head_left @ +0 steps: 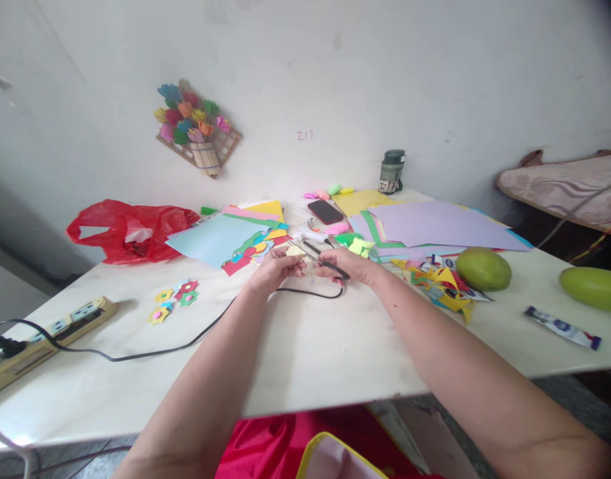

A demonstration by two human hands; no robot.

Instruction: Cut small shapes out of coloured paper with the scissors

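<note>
My right hand (353, 264) is closed around the black handles of a pair of scissors (310, 250), whose blades point to the left. A small piece of pale yellow paper (294, 251) is pinched in my left hand (278, 269), right by the blades. Just beyond my hands lies a white glue gun (310, 235), with a black cord running under my left forearm. Left of it sit several coloured paper cutouts (255, 250). Yellow-green paper pieces (361, 247) lie behind my right hand. Paper flowers (186, 293) rest on the table to the left.
A power strip (70, 326) and red plastic bag (130, 233) are on the left. Coloured sheets (430, 223), paper scraps (445, 286), green mangoes (484, 269) and a tube-shaped packet (562, 327) lie right. A phone (325, 211) and bottle (391, 171) stand toward the wall.
</note>
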